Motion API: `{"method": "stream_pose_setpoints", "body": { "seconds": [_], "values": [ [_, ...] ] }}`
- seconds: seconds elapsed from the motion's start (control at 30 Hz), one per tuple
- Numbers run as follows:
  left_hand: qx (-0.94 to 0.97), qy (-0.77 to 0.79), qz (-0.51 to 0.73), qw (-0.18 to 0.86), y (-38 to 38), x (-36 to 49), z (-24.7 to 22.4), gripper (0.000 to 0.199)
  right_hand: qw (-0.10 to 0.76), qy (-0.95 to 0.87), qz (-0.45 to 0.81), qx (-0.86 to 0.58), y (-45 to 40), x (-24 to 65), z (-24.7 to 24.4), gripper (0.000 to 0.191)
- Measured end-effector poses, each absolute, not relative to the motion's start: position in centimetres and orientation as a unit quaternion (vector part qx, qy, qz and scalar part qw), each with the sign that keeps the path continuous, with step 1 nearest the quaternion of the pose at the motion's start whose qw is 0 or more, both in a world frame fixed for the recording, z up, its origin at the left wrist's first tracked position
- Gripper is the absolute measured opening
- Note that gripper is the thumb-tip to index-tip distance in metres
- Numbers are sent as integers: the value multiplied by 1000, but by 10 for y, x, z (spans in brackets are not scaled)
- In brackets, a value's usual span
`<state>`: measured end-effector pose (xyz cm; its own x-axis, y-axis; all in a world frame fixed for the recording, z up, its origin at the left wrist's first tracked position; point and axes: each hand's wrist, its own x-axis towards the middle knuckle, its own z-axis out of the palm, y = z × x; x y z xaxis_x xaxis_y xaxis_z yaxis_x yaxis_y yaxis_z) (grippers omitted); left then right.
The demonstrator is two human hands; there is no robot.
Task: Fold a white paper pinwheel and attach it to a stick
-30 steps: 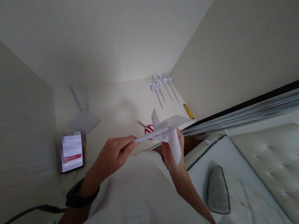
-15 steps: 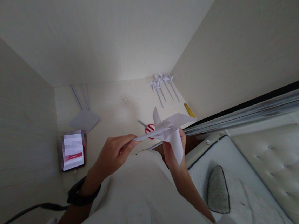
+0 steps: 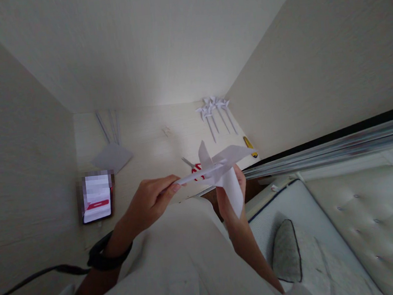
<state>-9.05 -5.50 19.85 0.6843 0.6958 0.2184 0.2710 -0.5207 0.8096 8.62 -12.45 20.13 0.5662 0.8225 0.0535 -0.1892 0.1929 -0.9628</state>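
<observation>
A white paper pinwheel (image 3: 233,185) is held in front of my body, its folded blades spread to the right and its paper stick pointing left. My left hand (image 3: 155,200) pinches the end of that stick between thumb and fingers. Behind the blades, my right hand (image 3: 224,202) is curled up against the pinwheel's head; the lower blade hides most of its fingers. Scissors with red handles (image 3: 196,169) lie on the white desk (image 3: 147,138) just beyond the stick, partly covered by the pinwheel.
Several finished pinwheels (image 3: 213,106) lie at the desk's back right, near a yellow cutter (image 3: 250,147). On the left are paper sheets (image 3: 113,156), thin paper sticks (image 3: 103,127) and a lit phone (image 3: 97,199). Small bits (image 3: 166,132) lie mid-desk. Walls enclose the desk; a bed (image 3: 260,234) stands right.
Both hands and the pinwheel stay nearly in place, with the blades tilted very slightly differently. The whole view has shifted a little.
</observation>
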Motion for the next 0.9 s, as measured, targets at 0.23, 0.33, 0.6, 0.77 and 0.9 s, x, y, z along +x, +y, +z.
{"method": "stream_pose_setpoints", "body": {
  "seconds": [0.23,0.33,0.6,0.77,0.9],
  "values": [
    [842,310,258,357,-53,-102,196,29,701,-238,336,-583,-122,85,210,19],
    [841,314,259,356,-52,-103,198,29,691,-276,324,-584,-123,87,209,13],
    [864,305,232,328,-51,-106,199,30,692,-403,228,-554,-121,86,220,16],
    [863,306,233,327,-51,-107,204,29,683,-402,241,-561,-123,85,220,16],
    [865,300,230,332,-51,-106,205,30,714,-336,309,-531,-123,83,218,22]
  ]
}}
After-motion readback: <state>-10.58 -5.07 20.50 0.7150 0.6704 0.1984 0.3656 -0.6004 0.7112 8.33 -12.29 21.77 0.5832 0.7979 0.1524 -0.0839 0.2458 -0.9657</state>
